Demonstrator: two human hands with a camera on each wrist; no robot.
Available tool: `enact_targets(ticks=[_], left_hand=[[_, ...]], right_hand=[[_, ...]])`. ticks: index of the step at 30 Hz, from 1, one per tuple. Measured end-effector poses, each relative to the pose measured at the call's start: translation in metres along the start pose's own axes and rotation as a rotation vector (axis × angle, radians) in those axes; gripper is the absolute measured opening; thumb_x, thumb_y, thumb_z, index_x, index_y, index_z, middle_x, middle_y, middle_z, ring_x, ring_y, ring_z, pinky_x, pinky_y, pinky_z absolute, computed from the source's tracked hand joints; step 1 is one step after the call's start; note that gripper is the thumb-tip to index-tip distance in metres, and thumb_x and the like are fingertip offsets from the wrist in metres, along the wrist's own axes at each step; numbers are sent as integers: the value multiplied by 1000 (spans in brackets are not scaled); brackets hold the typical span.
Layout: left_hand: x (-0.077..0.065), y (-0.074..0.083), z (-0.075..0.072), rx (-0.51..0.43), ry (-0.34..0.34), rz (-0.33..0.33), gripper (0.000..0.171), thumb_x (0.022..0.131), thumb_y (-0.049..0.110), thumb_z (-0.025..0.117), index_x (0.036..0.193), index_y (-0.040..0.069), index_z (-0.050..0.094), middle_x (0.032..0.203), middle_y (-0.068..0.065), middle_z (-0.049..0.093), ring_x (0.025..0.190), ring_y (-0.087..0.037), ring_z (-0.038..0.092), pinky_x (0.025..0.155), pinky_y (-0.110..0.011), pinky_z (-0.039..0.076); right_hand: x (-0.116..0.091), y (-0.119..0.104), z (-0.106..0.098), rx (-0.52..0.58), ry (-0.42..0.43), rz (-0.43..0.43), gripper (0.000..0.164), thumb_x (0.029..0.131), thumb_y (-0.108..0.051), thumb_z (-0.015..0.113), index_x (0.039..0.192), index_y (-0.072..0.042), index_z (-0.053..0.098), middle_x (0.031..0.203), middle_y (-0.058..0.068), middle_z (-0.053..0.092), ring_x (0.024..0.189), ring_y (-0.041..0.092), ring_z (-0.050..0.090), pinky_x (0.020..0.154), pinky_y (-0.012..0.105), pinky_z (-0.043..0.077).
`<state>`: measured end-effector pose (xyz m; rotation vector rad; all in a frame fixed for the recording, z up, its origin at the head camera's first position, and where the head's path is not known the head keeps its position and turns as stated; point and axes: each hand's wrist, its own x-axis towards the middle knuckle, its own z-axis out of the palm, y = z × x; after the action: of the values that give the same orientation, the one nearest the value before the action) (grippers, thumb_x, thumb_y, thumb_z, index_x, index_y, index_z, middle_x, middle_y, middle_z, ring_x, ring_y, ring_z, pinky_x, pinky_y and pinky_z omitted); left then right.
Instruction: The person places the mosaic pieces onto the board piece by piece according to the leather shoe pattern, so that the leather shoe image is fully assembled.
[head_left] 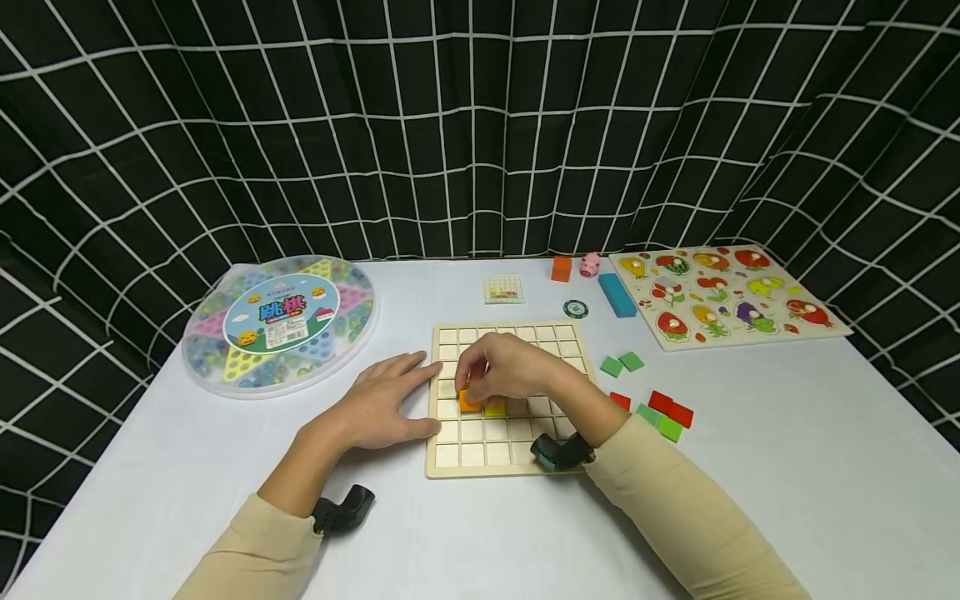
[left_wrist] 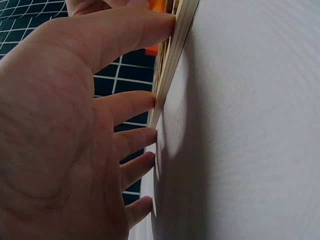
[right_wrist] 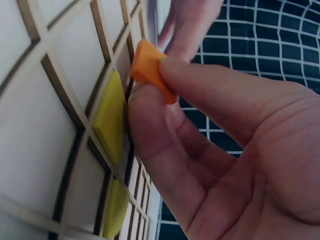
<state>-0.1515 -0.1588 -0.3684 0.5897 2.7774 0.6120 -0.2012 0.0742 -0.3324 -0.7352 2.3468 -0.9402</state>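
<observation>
Currently, white table (head_left: pixel 465 533) runs in front of wooden grid bd (head_left: pixel 472 455). L hand (head_left: pixel 386 408): fingers straight and spread, grasping nothing, thumb and index tip against bd's L edge; adequate brace, light steady pressure rec'd so bd doesn't slide. R hand (head_left: pixel 510 362): thumb and fingertip pinching orange tile (head_left: pixel 469 403), located over bd, just L of near yellow tile (head_left: pixel 495 409). R wrist view has orange tile tilted to bd; contact w/ bd: can't tell. Rec.: level tile, square its edges to the cell ribs, lower straight, let go only once flat. Main risk, in my judgement: catching a rib or nudging yellow neighbor. Loose red tiles (head_left: pixel 661 402) and green tiles (head_left: pixel 670 428) lie R of bd; R sleeve (head_left: pixel 675 508) should stay off them. Printed grid card (head_left: pixel 503 289) sits beyond far edge; detail too small to read.
</observation>
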Motion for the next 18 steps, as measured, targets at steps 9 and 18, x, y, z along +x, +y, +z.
enact_targets(ticks=[9, 18], left_hand=[[0, 0, 0, 8, 9, 6, 84, 88, 51, 69, 160, 20, 41, 170, -11, 29, 157, -39, 24, 127, -62, 17], [-1, 0, 0, -3, 11, 5, 84, 88, 51, 69, 160, 20, 41, 170, -11, 29, 157, -39, 23, 127, -62, 17]], right_hand=[[-1, -8, 6, -83, -2, 64, 16, 87, 3, 77, 84, -13, 76, 73, -1, 67, 60, 15, 63, 58, 24, 54], [-2, -9, 9, -248, 22, 9, 16, 82, -3, 84, 85, -18, 79, 76, -7, 66, 76, 10, 56, 71, 24, 46]])
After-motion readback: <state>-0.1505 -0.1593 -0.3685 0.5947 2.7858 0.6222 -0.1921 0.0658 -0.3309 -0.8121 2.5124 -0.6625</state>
